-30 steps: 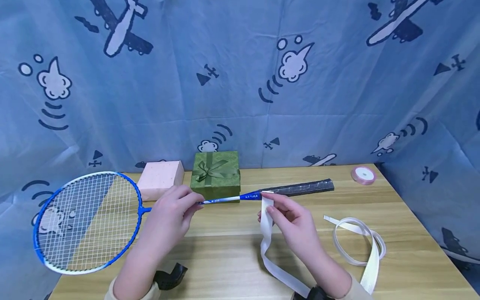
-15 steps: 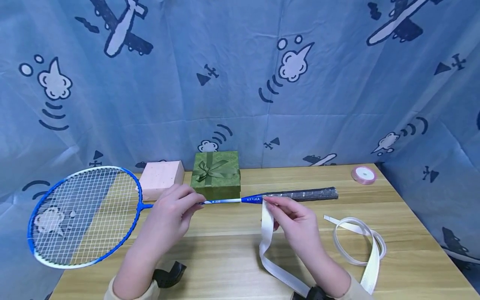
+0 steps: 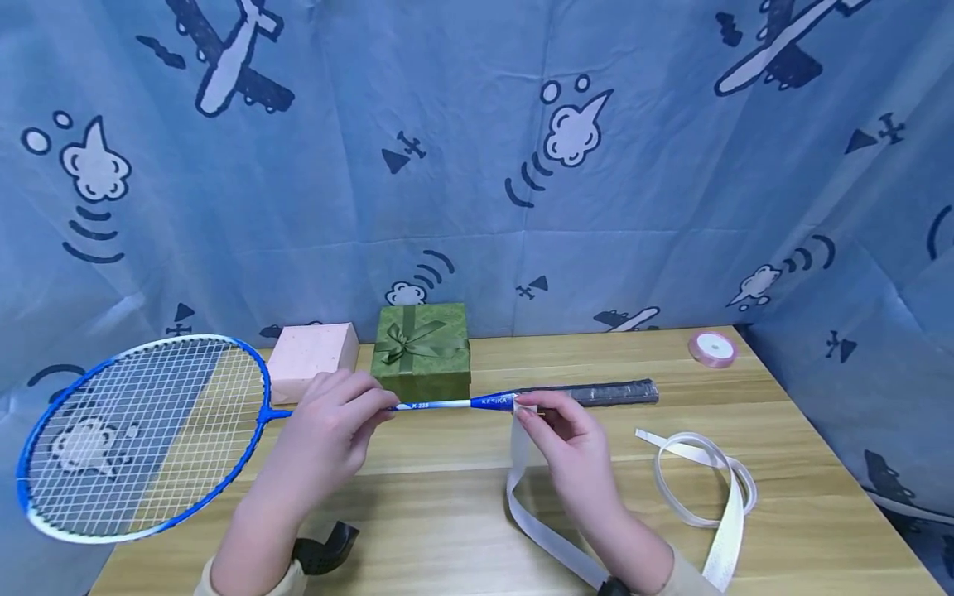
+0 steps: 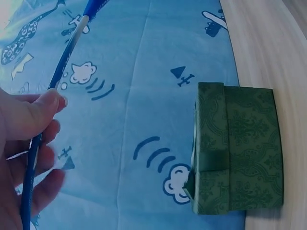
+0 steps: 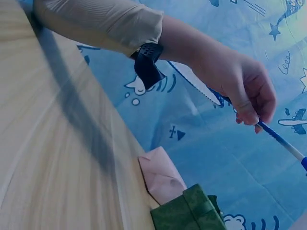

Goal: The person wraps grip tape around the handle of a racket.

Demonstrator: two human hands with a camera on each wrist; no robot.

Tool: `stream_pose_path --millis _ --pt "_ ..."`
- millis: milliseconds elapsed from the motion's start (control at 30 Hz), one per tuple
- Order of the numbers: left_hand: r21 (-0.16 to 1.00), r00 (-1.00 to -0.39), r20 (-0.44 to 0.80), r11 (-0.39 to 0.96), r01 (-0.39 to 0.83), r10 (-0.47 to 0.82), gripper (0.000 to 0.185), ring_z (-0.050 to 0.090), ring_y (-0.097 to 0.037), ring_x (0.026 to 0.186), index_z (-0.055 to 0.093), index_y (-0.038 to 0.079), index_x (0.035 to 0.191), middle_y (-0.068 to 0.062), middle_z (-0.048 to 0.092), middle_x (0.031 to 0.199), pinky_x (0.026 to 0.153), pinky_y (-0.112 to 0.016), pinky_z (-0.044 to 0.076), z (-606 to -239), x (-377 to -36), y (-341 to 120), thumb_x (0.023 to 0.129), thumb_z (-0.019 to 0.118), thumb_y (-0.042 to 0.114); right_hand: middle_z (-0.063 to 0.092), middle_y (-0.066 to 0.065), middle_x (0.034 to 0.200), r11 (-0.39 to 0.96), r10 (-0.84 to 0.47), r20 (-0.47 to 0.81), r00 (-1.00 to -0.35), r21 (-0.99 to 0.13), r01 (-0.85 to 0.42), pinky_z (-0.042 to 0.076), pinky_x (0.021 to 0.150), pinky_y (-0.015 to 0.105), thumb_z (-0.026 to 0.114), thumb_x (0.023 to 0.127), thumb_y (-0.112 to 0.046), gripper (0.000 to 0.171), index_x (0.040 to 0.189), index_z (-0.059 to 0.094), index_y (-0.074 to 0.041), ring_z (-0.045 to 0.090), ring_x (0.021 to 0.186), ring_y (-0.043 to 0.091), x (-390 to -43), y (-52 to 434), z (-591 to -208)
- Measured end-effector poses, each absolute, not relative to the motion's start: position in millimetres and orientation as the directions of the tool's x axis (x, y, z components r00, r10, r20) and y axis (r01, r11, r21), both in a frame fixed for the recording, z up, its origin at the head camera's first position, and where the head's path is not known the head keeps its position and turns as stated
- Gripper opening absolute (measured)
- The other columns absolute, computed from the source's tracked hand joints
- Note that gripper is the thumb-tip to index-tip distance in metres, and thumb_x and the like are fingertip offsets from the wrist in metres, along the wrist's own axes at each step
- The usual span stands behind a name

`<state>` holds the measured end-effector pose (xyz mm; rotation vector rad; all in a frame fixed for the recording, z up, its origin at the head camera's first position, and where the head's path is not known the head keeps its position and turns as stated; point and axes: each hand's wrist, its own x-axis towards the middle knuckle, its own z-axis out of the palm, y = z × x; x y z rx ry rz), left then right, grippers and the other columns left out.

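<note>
My left hand (image 3: 339,422) pinches the thin shaft (image 3: 450,404) of a blue and white badminton racket, whose strung head (image 3: 266,406) extends to the left. In the left wrist view, thumb and fingertips curl round that shaft (image 4: 57,72). My right hand (image 3: 570,443) pinches the end of a white grip tape (image 3: 519,447) at the blue cone where the dark handle (image 3: 614,393) begins. From there the tape hangs down and trails under the right forearm. The right wrist view catches the left hand (image 5: 247,93) on the shaft; the right hand's fingers are hidden there.
A pink box (image 3: 313,356) and a green gift box (image 3: 421,352) with a bow stand behind the racket. A pink ribbon spool (image 3: 712,349) lies at the back right. The loosely coiled tape (image 3: 745,497) lies on the wooden table (image 3: 835,505). A blue printed curtain hangs behind.
The handle end has dipped, and the racket head has shifted left and turned a little. The tape end, earlier showing above the right fingertips, is now tucked at them. The view has turned slightly right.
</note>
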<state>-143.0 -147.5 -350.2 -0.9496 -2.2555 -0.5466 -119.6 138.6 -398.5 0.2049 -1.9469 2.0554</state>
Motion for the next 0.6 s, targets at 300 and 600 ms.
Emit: stream_pose_path --millis 300,600 --pt "0.107 -0.57 0.599 0.65 0.753 0.562 0.025 0.063 -0.012 0.078 0.068 0.013 0.118 0.004 0.066 0.095 0.07 -0.029 0.056 -345.5 -132.1 -118.1 0.094 0.071 0.006 0.075 0.002 0.098 -0.042 0.133 0.363 -0.922 -0.928 -0.371 0.059 0.074 0.023 0.071 0.091 0.008 0.013 0.104 0.073 0.005 0.073 0.085 0.015 -112.7 136.7 -393.1" --pt "-0.047 -0.369 0.684 0.542 0.839 0.629 0.042 0.062 -0.01 0.071 0.074 0.024 0.121 0.004 0.068 0.096 0.053 -0.02 0.047 -340.9 -135.6 -79.0 0.086 0.07 0.002 0.075 0.001 0.096 -0.097 0.147 0.379 -0.914 -0.914 -0.394 0.059 0.073 0.023 0.07 0.09 0.011 0.016 0.104 0.075 0.003 0.072 0.081 0.012 -107.7 133.1 -389.9"
